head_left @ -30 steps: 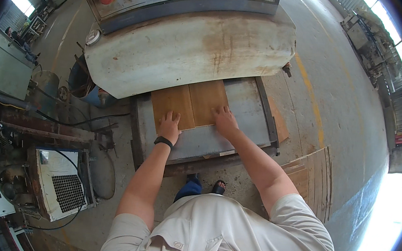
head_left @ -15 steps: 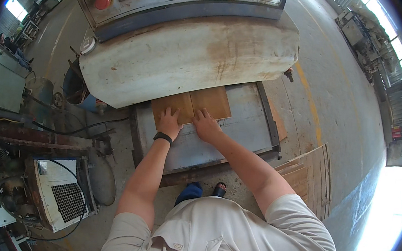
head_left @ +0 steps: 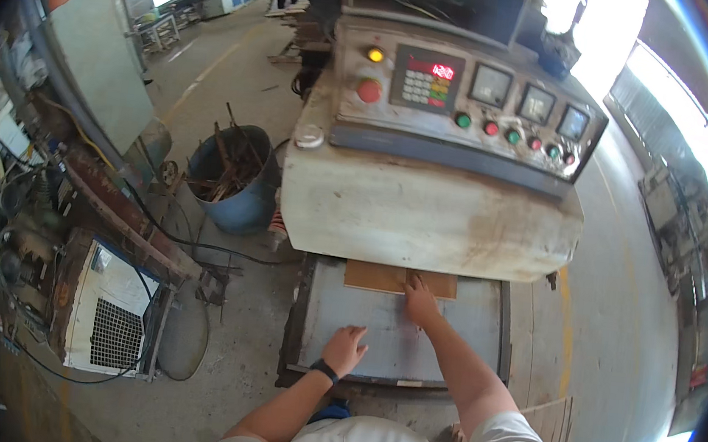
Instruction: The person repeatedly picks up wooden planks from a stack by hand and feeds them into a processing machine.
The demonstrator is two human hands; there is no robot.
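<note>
Right hand (head_left: pixel 419 302) centre frame, fingers flat on wooden board (head_left: pixel 383 277), no grasp. Left hand (head_left: pixel 345 349) below, open, resting on metal feed table (head_left: pixel 462 334).

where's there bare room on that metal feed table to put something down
Bare patches of the metal feed table: between the left hand and right hand, and right of the right forearm toward the table's right rail. The far edge is crowded: the wooden board lies there, going under the machine housing.
</note>
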